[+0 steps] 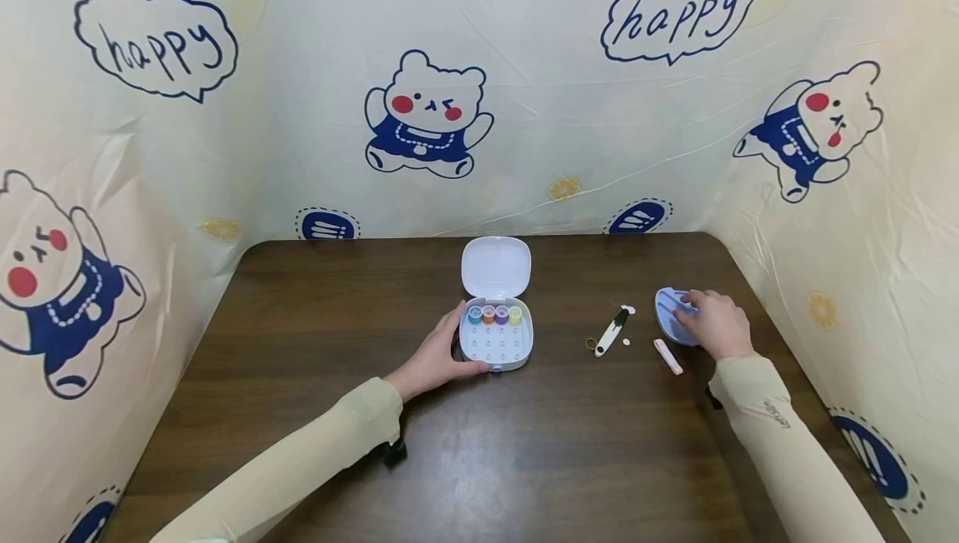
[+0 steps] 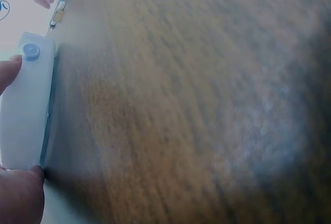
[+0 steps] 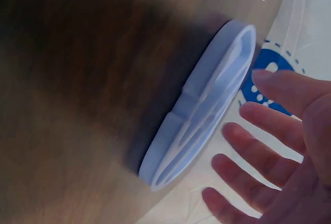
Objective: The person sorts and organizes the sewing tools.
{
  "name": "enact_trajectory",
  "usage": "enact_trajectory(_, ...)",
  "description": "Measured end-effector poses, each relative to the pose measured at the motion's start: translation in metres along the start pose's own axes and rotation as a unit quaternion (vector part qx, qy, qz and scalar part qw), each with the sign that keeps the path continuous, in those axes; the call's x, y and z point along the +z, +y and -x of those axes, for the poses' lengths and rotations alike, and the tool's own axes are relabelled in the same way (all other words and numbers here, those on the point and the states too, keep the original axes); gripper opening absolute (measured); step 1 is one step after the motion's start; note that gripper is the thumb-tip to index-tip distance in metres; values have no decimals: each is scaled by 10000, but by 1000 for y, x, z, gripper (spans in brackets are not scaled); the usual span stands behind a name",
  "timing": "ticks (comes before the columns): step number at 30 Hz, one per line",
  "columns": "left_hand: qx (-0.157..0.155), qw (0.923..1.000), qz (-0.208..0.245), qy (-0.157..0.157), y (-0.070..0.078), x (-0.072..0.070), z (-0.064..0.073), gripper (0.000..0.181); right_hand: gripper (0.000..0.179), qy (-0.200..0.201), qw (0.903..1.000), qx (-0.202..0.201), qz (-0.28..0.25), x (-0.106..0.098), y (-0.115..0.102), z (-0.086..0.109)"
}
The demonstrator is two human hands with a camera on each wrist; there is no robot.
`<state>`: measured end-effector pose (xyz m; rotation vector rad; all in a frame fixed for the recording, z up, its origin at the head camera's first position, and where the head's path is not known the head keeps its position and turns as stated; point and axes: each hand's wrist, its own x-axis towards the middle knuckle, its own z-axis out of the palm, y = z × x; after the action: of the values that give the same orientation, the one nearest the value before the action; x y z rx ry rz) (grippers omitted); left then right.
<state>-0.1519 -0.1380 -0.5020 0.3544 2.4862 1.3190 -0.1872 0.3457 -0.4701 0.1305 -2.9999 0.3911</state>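
Observation:
My left hand (image 1: 434,361) holds a small white case (image 1: 479,353) by its left side, the thumb at its front edge and fingers toward the back. Its lid (image 1: 496,266) stands raised, and a row of several small coloured cylinders (image 1: 502,316) sits inside, blue, orange, purple and yellow, above rows of pegs. In the left wrist view, thumb and finger bracket the case front with its round button (image 2: 31,51). My right hand (image 1: 722,325) hovers over a light-blue compartmented tray (image 3: 176,125); in the right wrist view its fingers are spread, apart from the tray.
Between case and tray lies a slim white-and-black tool (image 1: 613,332), with a small ring (image 1: 591,344) and a tiny white piece (image 1: 626,341) beside it. A pale pink stick (image 1: 668,357) lies before the tray. Printed cloth (image 1: 554,127) surrounds the brown table (image 1: 337,301).

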Motion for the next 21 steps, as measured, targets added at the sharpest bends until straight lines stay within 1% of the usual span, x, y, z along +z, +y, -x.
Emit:
enact_trajectory(5,0,10000,35,-22,0,0,1,125,47,-645,9975,289,12,0,11,-1)
enact_trajectory(8,-28,10000,21,-28,-1,0,1,125,49,-784,9963,342,-3,0,16,-1)
enact_trajectory(13,-64,10000,20,-20,-1,0,0,126,46,-711,9971,261,24,1,22,-2)
enact_trajectory(21,-26,10000,-27,-31,-2,0,1,125,41,-627,9980,-38,105,4,27,-4)
